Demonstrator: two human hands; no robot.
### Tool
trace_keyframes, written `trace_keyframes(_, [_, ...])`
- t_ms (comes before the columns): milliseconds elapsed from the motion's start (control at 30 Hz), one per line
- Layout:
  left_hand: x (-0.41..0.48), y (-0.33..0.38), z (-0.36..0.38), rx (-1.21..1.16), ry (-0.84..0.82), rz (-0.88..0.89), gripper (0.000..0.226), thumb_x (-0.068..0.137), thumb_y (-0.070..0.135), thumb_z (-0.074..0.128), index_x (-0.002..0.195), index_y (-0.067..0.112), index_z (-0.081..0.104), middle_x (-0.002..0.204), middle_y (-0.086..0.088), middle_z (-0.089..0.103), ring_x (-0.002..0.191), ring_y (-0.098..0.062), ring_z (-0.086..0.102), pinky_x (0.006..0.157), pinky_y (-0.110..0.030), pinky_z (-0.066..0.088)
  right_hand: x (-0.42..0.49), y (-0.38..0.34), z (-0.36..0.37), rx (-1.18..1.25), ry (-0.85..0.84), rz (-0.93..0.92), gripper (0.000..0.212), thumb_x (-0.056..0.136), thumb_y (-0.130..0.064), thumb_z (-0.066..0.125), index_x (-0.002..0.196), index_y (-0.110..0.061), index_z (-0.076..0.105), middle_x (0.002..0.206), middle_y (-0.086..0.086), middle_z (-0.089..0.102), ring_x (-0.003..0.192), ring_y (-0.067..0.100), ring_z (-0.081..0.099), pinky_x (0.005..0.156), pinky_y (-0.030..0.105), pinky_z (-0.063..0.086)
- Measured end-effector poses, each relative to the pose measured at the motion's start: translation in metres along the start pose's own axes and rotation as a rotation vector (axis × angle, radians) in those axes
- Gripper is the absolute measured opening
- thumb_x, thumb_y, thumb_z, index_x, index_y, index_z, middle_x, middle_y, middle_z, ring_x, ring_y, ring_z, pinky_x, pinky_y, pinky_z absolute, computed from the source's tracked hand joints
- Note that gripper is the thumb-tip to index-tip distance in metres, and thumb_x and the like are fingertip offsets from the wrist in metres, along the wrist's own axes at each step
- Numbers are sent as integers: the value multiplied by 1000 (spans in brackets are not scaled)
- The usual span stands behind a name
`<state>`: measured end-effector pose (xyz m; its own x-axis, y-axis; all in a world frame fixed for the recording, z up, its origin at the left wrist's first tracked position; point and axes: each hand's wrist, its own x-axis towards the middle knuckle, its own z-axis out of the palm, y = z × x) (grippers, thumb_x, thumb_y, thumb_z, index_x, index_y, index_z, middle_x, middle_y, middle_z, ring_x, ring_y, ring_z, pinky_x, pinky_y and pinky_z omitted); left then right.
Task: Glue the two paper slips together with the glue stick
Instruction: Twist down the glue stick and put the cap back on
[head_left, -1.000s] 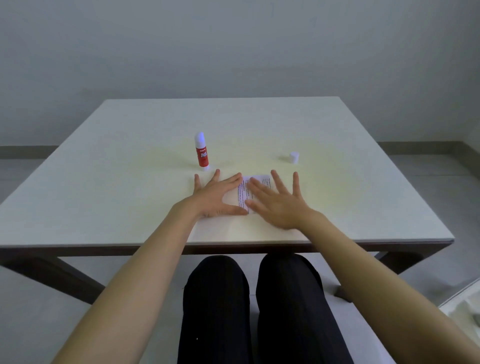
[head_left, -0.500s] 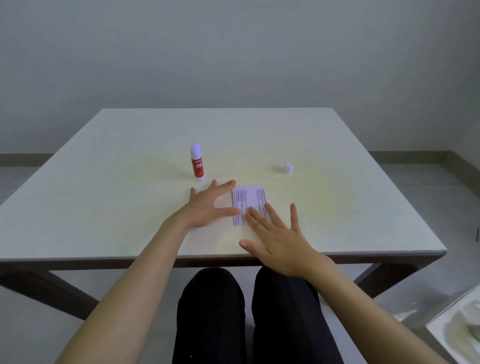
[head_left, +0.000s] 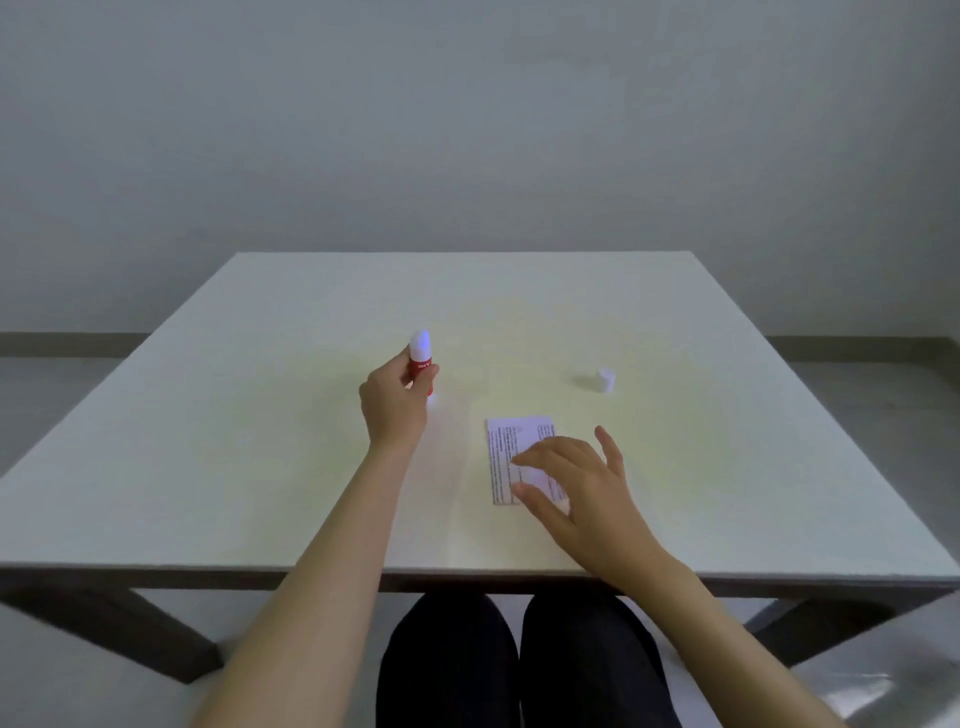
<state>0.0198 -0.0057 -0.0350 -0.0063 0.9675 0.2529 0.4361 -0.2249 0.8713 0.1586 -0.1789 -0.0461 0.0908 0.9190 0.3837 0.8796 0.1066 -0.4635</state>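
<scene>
So we've got our left hand (head_left: 396, 400) wrapped around the glue stick (head_left: 421, 362), thumb on one side and fingers on the other, gripping the red body and leaving the white tip poking out the top. It stands upright, and we honestly can't tell if the base is touching the table (head_left: 260, 467) or just off it. Holding it low on the barrel makes sense to us, since the exposed tip stays clear of our skin. Its little white cap (head_left: 605, 380) sits on its own well off to the right, so the stick is uncapped, and our guess is it needs closing up.

Over on the other side, our right hand (head_left: 582, 493) is loose and open, fingers spread, with the fingertips (head_left: 519, 460) over the paper slips (head_left: 511, 457) and seemingly resting on them. It isn't gripping anything, probably just pinning the paper so it doesn't slide. The slips lie flat near the front middle of the table, printed side up. They look like one stacked piece from here, so we reckon the gluing itself is mostly done, though we can't see the seam.
</scene>
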Motion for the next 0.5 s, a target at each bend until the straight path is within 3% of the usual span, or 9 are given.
trace_keyframes(33, [0,1,-1,-23,-4,-7,24,84,22,57,63,9,57,58,0,63,51,-5,51,57,-23,34,2,1,-2,81,41,27,24,90,-33,58,109,-23,67,110,-8,67,109,7,56,113,29,20])
trace_keyframes(100, [-4,5,-3,-110,-29,-34,26,83,25,59,60,12,60,52,9,64,49,0,49,53,-16,33,10,-1,-7,319,101,166,14,89,-23,62,101,-24,69,94,-9,70,88,1,62,89,11,39])
trace_keyframes(167, [-11,16,-4,-311,-87,-100,20,82,27,64,65,19,66,59,13,67,59,0,55,59,-14,37,23,-5,-10,578,136,369,12,92,-23,57,97,-23,67,76,-7,71,66,3,64,67,16,48])
trace_keyframes(233, [-20,29,-5,-614,-173,-173,12,82,23,67,71,21,71,82,2,74,84,-12,70,80,-19,49,39,-9,-14,871,91,609,33,95,-40,45,106,-14,64,67,2,71,55,14,63,52,27,48])
trace_keyframes(300, [-31,39,-5,-815,-217,-195,10,86,17,65,80,15,72,91,-4,76,96,-18,71,87,-22,52,51,-14,-20,1143,-85,809,63,92,-61,31,114,-9,57,67,10,72,52,23,63,47,27,46])
trace_keyframes(367, [-42,46,-5,-852,-249,-202,8,87,15,64,86,10,70,94,-4,77,99,-19,70,86,-21,53,58,-19,-22,1294,-245,868,78,88,-70,24,111,-4,58,65,13,70,49,24,61,46,25,45])
trace_keyframes(500, [-57,55,-6,-856,-296,-218,6,84,12,66,88,11,70,96,-4,77,98,-18,70,92,-29,51,61,-23,-25,1456,-275,823,53,97,-49,38,86,-3,61,52,4,60,41,15,53,40,19,44])
